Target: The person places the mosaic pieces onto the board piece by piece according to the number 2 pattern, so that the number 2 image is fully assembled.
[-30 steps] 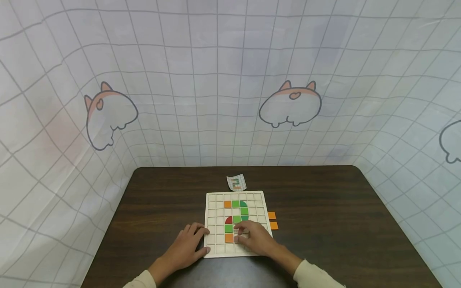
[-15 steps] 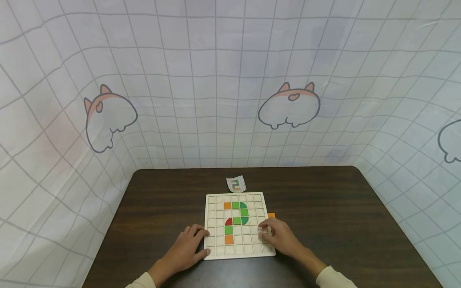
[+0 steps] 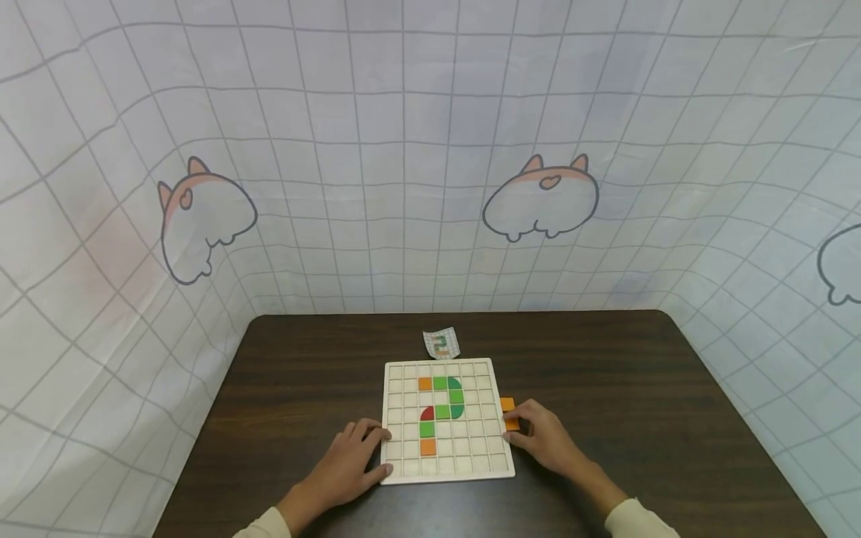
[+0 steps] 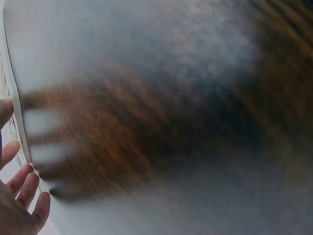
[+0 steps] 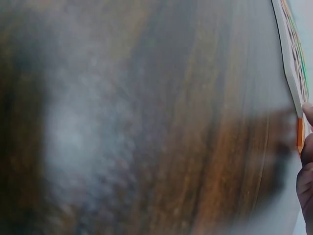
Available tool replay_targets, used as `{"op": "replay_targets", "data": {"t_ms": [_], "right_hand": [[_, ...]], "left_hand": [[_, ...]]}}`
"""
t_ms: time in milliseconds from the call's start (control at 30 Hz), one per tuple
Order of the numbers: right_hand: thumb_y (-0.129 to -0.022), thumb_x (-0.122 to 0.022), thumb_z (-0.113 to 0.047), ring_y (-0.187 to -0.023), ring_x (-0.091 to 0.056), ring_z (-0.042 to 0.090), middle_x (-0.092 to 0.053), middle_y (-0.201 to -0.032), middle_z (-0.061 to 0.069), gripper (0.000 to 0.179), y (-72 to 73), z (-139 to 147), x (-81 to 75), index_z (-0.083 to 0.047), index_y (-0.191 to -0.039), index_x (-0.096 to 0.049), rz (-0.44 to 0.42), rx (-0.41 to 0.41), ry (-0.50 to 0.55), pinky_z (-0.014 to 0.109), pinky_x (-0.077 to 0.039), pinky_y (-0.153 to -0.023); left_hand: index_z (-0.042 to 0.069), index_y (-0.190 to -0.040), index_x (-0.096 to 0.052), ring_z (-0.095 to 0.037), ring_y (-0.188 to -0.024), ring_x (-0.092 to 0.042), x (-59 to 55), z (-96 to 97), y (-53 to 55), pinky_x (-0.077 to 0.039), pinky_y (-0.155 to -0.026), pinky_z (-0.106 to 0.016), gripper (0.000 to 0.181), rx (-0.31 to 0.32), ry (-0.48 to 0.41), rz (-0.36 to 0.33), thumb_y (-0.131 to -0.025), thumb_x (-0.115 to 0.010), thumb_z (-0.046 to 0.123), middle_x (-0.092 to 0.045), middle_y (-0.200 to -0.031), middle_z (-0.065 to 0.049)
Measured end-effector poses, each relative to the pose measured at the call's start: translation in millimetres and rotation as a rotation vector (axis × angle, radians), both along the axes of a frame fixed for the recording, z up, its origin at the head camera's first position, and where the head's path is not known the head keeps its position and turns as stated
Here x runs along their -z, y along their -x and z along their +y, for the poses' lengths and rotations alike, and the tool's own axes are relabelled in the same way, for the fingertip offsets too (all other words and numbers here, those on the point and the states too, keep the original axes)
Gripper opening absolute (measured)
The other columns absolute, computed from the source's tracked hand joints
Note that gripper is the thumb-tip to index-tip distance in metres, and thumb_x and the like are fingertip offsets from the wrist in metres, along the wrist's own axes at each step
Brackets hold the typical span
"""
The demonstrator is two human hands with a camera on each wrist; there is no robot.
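Observation:
A cream square grid board [image 3: 400, 441] lies on the table, holding orange, green and red tiles in a winding shape. My left hand [image 3: 346, 462] rests at the board's left edge with fingers spread, the tips on its rim; in the left wrist view, the fingers [image 4: 28, 188] line that edge. At the board's right edge, my right hand [image 3: 548, 441] has thumb and forefinger at opposite sides of an orange square tile [image 3: 513, 424], pinching it. The right wrist view shows that tile's orange edge [image 5: 300, 133] between thumb and finger, beside the board.
A second orange tile [image 3: 507, 403] lies just beyond the right hand, against the board. Behind the board is a small paper card [image 3: 442, 344] printed with a similar coloured pattern. A white grid-patterned curtain [image 3: 430, 224] surrounds the dark wooden table [image 3: 605, 359].
My right hand has moved right, from over the board's middle to the orange tile beside its right edge. The left hand has stayed at the left edge.

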State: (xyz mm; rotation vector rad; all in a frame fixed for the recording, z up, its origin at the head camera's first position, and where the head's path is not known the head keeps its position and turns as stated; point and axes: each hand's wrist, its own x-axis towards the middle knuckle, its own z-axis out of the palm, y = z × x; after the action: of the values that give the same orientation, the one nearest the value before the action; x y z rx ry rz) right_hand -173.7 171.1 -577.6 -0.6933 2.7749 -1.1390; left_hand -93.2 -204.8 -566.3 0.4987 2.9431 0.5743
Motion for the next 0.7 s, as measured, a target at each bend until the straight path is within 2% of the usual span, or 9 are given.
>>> {"op": "replay_targets", "data": {"t_ms": [367,600,700], "right_hand": [[-0.088,-0.078,-0.012,-0.067,-0.043,0.002,-0.063,-0.099,-0.001,0.025,5.4,7.9,2.3,-0.01,-0.112,-0.075,0.036,-0.021,-0.03,0.021,-0.04,-0.06],[-0.086,-0.08,-0.02,-0.089,-0.06,0.011,-0.065,-0.1,-0.004,0.026,8.6,11.3,-1.2,-0.014,-0.111,-0.075,0.03,-0.013,-0.104,0.028,-0.049,-0.076],[-0.086,-0.081,-0.023,-0.092,-0.061,0.013,-0.065,-0.1,-0.005,0.027,10.8,12.2,-1.8,-0.014,-0.11,-0.074,0.021,-0.015,-0.124,0.03,-0.05,-0.079]], "left_hand": [[0.02,-0.128,-0.059,-0.024,-0.116,-0.05,1.2,0.2,0.0,-0.045,-0.095,-0.051,0.045,0.0,0.021,0.009,-0.093,-0.069,0.047,-0.051,-0.135,-0.005],[0.019,-0.128,-0.059,-0.024,-0.115,-0.05,-1.3,0.2,-1.3,-0.045,-0.094,-0.052,0.045,0.004,0.011,0.011,-0.093,-0.07,0.045,-0.051,-0.134,-0.006],[0.02,-0.128,-0.059,-0.024,-0.116,-0.05,-1.6,-0.1,-1.2,-0.045,-0.094,-0.051,0.045,0.002,0.017,0.011,-0.093,-0.07,0.045,-0.051,-0.134,-0.005]]}}
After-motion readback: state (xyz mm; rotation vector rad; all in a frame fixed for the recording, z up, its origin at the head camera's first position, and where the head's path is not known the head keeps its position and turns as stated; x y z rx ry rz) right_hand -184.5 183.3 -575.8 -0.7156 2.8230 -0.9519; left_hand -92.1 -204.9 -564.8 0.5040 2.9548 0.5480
